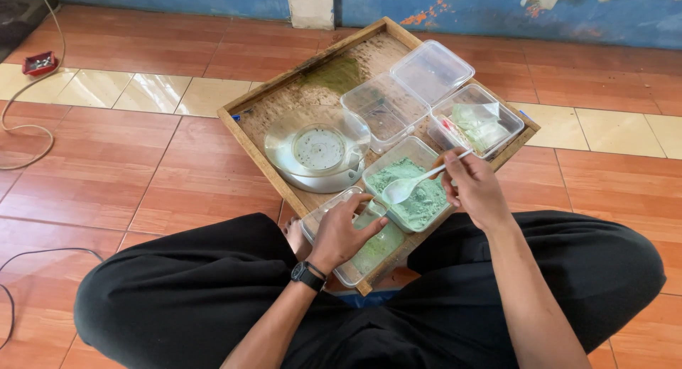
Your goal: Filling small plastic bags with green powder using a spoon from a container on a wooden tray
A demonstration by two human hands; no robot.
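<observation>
A white plastic spoon (415, 182) is pinched by its handle in the fingers of the right hand (474, 188), its bowl hanging just above the green powder in a clear rectangular container (414, 184) near the front of a shallow wooden tray (245, 131). The left hand (343, 232) rests on a second clear container (366, 245) at the tray's near edge, its fingers curled over the rim and gripping it; this one also shows green contents. A black wristwatch (307, 275) sits on the left wrist. Just left of the powder container stands a round glass bowl (317, 150) on a pale base. Behind are an empty clear container (383, 110) with its lid (432, 71) lying beside it, and another container (476, 120) holding pale greenish pieces. The tray lies on a floor of reddish-brown tiles (128, 163), in front of the person's crossed legs in black trousers (185, 291). A small red box (40, 63) and a cable (28, 127) lie far left.
</observation>
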